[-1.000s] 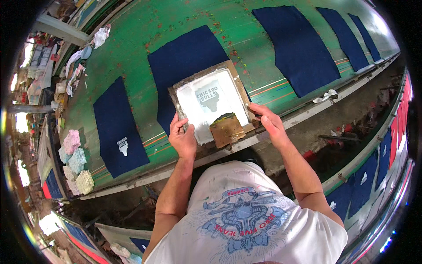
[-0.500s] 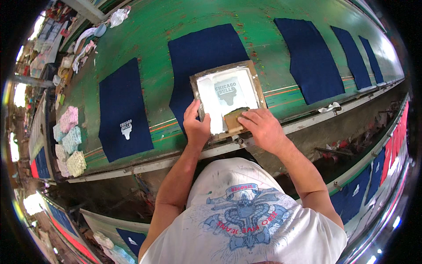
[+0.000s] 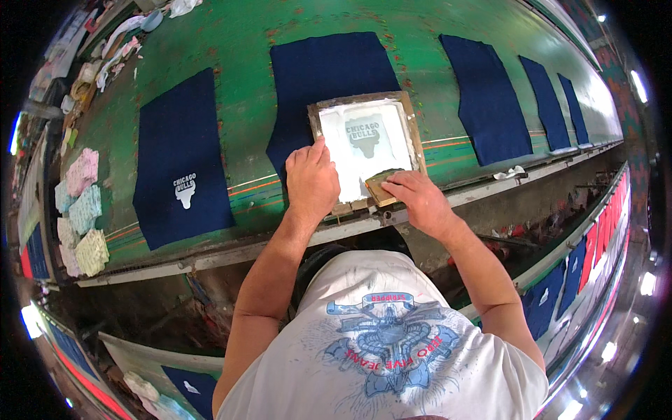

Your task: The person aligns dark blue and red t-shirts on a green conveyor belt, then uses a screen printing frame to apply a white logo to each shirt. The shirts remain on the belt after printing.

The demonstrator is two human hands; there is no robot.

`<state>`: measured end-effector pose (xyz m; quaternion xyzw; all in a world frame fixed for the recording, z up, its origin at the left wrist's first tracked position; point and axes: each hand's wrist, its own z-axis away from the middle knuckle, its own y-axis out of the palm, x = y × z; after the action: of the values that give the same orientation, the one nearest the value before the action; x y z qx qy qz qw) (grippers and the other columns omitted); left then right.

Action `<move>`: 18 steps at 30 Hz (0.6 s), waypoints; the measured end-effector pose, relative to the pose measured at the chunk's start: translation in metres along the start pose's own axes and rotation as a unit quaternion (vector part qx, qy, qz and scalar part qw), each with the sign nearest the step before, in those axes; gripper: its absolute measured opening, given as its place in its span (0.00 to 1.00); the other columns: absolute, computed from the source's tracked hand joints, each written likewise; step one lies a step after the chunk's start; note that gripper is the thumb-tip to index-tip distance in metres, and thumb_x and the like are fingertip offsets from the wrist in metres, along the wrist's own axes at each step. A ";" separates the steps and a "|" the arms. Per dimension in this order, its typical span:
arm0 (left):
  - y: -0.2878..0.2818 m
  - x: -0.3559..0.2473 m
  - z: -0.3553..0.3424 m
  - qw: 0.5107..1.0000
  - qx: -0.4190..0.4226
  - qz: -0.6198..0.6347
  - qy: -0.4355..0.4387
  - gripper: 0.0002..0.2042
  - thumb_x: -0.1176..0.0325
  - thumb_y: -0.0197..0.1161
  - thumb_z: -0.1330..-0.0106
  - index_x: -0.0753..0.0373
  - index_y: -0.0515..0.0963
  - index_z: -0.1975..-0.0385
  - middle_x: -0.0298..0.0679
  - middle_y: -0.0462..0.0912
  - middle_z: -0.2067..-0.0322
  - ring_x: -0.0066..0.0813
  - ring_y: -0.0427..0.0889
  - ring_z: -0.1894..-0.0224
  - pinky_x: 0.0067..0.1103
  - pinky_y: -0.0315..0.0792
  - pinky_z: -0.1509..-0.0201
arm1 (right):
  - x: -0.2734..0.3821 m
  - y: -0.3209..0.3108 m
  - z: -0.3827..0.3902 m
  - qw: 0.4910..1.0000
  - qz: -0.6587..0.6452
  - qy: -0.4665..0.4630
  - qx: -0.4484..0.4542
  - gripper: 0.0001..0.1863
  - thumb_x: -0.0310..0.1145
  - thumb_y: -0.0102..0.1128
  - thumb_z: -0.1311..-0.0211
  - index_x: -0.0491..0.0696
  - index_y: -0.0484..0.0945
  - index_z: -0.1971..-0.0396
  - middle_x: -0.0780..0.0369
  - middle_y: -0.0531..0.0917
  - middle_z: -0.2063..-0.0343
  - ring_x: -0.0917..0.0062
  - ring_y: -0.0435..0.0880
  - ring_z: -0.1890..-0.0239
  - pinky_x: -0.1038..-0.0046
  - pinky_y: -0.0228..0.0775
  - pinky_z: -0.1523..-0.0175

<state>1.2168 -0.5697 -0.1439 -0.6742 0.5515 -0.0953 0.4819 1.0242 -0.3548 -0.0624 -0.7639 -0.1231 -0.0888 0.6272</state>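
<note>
A wooden-edged printing screen [image 3: 414, 133] with white mesh and a grey stencil of lettering over a bull's head lies on a dark navy fabric piece [image 3: 332, 66]. My left hand [image 3: 311, 180] holds the screen's left side near its lower corner, the index finger stretched along the frame. In my right hand [image 3: 418, 197] is a brown squeegee [image 3: 380, 189], gripped between fingers and thumb. It rests tilted at the near right corner of the mesh, its edge dark. To the left lies another navy fabric piece [image 3: 178, 133] bearing a white print [image 3: 185, 191].
The long green table [image 3: 245, 84] carries more navy pieces [image 3: 490, 105] to the right. A metal rail [image 3: 448, 201] runs along its near edge. Pastel folded cloths [image 3: 87, 217] sit at the left end, and a crumpled white scrap [image 3: 509, 173] lies by the rail. Behind me stands another table with navy and red pieces [image 3: 595, 245].
My left hand has turned, its fingers now farther over the screen's left side. The squeegee has tilted and shifted slightly right in my right hand. The whole view has moved a little.
</note>
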 end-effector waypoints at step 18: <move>0.006 -0.044 -0.022 0.991 -0.017 -0.111 -0.073 0.14 0.76 0.66 0.36 0.69 0.87 0.51 0.45 0.88 0.40 0.48 0.86 0.49 0.48 0.74 0.32 | -0.096 -0.010 -0.145 0.986 0.059 -0.123 -0.097 0.18 0.29 0.64 0.34 0.47 0.86 0.45 0.55 0.90 0.54 0.56 0.89 0.47 0.53 0.82 0.40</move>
<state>1.1824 -0.5448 -0.1192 -0.7446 0.4380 -0.0892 0.4957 0.9320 -0.5029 -0.0525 -0.8321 -0.1449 0.0310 0.5345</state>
